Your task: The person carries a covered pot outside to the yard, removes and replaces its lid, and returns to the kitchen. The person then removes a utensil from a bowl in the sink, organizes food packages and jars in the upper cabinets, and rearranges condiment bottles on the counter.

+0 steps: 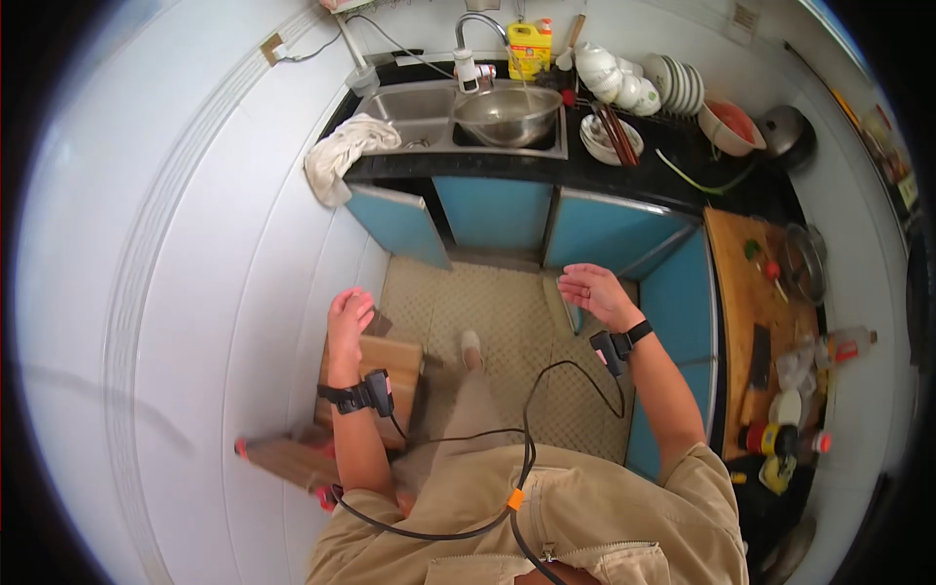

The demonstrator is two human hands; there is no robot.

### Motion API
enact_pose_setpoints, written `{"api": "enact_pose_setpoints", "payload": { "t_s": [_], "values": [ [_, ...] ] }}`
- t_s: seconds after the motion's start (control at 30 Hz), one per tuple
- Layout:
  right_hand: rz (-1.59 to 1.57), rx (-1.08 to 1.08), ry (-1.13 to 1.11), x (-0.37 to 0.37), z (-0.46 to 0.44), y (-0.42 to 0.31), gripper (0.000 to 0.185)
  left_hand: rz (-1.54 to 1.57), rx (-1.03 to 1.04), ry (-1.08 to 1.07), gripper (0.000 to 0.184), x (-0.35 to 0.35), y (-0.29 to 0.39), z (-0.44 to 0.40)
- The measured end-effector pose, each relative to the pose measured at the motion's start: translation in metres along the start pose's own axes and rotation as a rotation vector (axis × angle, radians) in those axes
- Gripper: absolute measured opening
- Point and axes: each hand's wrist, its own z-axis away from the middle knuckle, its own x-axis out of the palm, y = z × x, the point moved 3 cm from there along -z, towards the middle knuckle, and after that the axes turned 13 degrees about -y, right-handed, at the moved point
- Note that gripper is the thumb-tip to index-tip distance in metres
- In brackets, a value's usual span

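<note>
Seeing a printed label on the yellow jug [529, 51] at the top of the frame, but cannot make out the wording. Cannot read the red label on the clear bottle [850, 345] at far right, nor the yellow-and-red one on the dark bottle [768, 439] below it.

Holding both hands well apart over the floor [507, 322], each open with fingers loosely bent. Have the left hand [349, 312] left of centre, nearest the striped brown box [390, 366] below it. Have the right hand [592, 290] right of centre, near the blue cabinet doors [616, 234]. Wearing a strapped black device on each wrist, with black cables running across the tan top [585, 507].

Can see a metal basin [505, 115] at top centre, set in the sink [390, 105] under the faucet [467, 70]; cannot tell its contents. Can see brown chopsticks [617, 135] across a white bowl [597, 146] to its right, then something red in a pale bowl [717, 136] at upper right. Can also see plates [673, 83] upright in a row beside stacked white bowls [604, 73], and a dark-bladed knife [760, 356] on the wooden board [746, 292] at right.
</note>
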Motion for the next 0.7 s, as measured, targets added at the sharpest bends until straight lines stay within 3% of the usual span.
{"api": "enact_pose_setpoints", "payload": {
  "t_s": [0.13, 0.33, 0.47, 0.53, 0.6, 0.67, 0.7],
  "values": [
    [0.0, -0.048, 0.04, -0.016, -0.157, -0.064, 0.022, -0.04, 0.065, -0.116, 0.033, 0.026, 0.062, -0.186],
    [-0.101, -0.08, 0.11, -0.049, -0.327, -0.156, 0.032, -0.146, 0.104, -0.263, 0.031, 0.087, 0.149, -0.394],
    [-0.161, 0.0, 0.317, -0.049, -0.382, -0.209, 0.045, -0.341, 0.193, -0.293, 0.033, 0.128, 0.167, -0.496],
    [-0.203, 0.013, 0.217, -0.068, -0.415, -0.214, 0.051, -0.409, 0.255, -0.316, 0.031, 0.152, 0.17, -0.541],
    [-0.252, 0.026, 0.115, -0.088, -0.441, -0.205, 0.058, -0.662, 0.138, -0.477, 0.037, 0.193, 0.176, -0.568],
    [-0.149, 0.045, 0.185, -0.106, -0.458, -0.189, 0.049, -0.687, 0.135, -0.552, 0.037, 0.229, 0.174, -0.608],
    [-0.159, 0.039, 0.182, -0.11, -0.461, -0.19, 0.049, -0.582, 0.032, -0.625, 0.037, 0.251, 0.174, -0.623]
  ]
}}
